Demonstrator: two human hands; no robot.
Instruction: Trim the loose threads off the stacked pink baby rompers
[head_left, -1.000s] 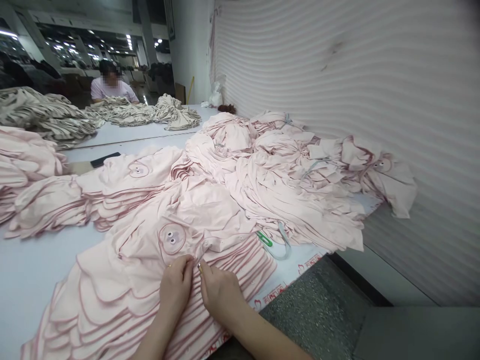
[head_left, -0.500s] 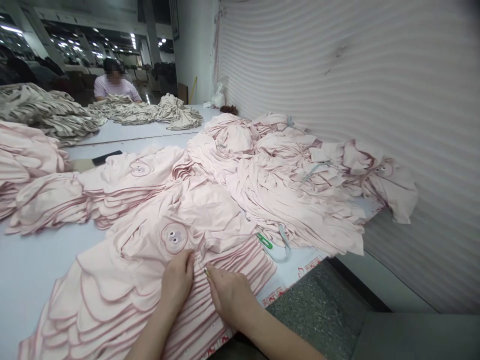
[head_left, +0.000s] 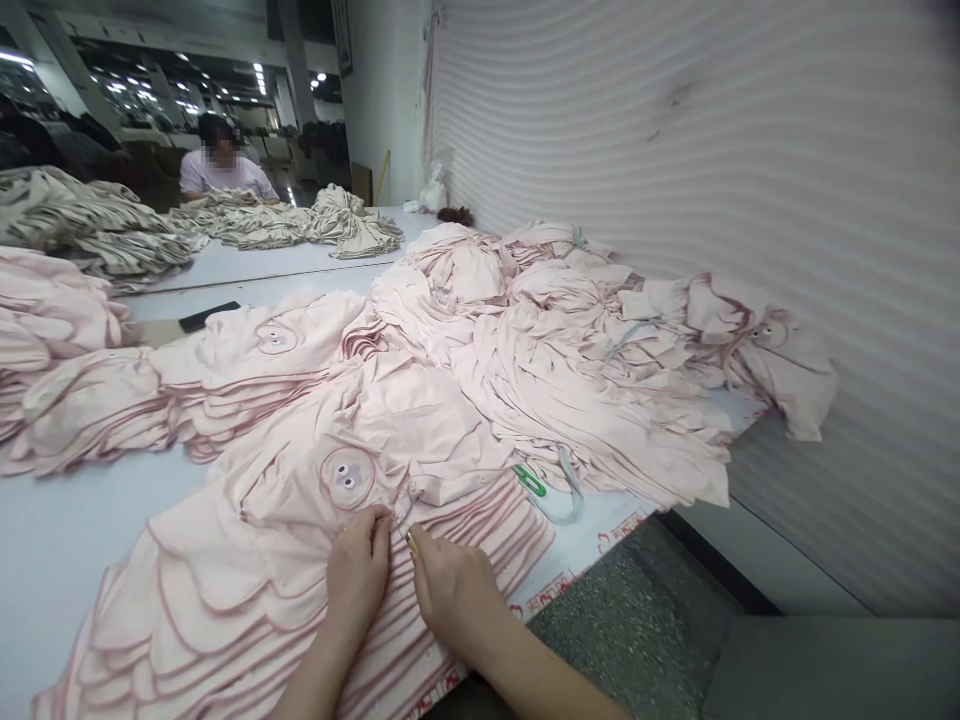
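A stack of pale pink garments (head_left: 247, 560) with darker pink edging lies in front of me; the top one bears a round face patch (head_left: 347, 476) with two eyes. My left hand (head_left: 360, 560) pinches the top garment's edge just below that patch. Close by on the right, my right hand (head_left: 454, 590) is closed around a small tool with a shiny metal tip (head_left: 411, 541), mostly hidden in the fingers. The tip points at the edge beside the left fingertips; whether it touches the cloth I cannot tell.
A green looped plastic item (head_left: 529, 480) and a pale blue strip (head_left: 571, 490) lie right of the stack. Behind are a pink garment heap (head_left: 570, 380) and a dark flat object (head_left: 209, 317). Across the table a person (head_left: 225, 170) sits behind grey-beige garments (head_left: 262, 222).
The right hand has shifted slightly down and the tool's tip shows more. The left hand keeps its pinch on the garment edge. The view has moved a little.
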